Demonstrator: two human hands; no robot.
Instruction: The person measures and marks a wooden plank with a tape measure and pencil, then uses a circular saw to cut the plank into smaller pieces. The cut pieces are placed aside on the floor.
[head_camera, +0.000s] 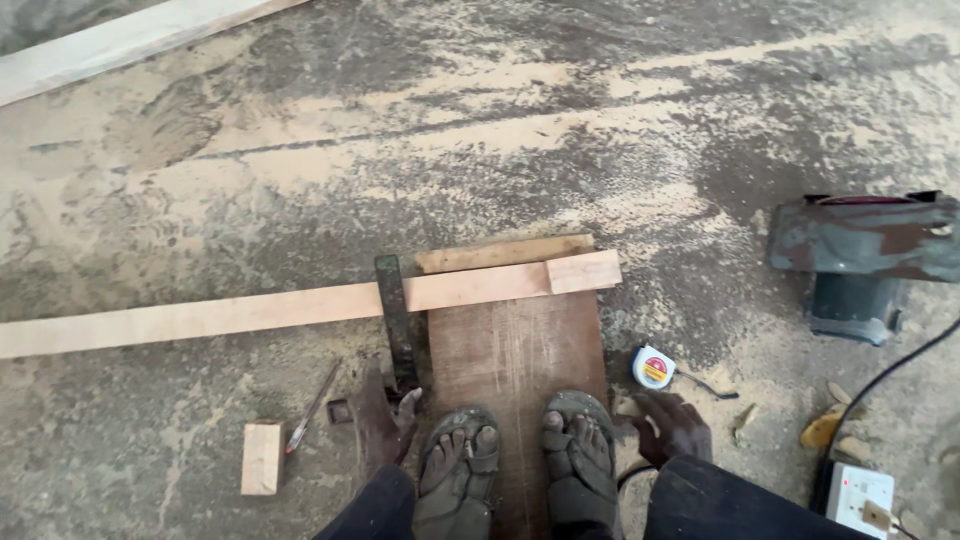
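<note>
At your feet, your left hand (385, 425) grips the lower end of a dark metal square (397, 325), fingers closed around it.

Just left of that grip lie a pencil (312, 408) and a small wood offcut (262, 458); right of it your sandalled feet stand on a brown board (515, 340). Your right hand (672, 428) rests spread on the dusty floor, near a tape measure (653, 367). Beyond the grip, the square's blade crosses a long pale wood strip (250, 312); a power tool (862, 262) sits far right.
</note>
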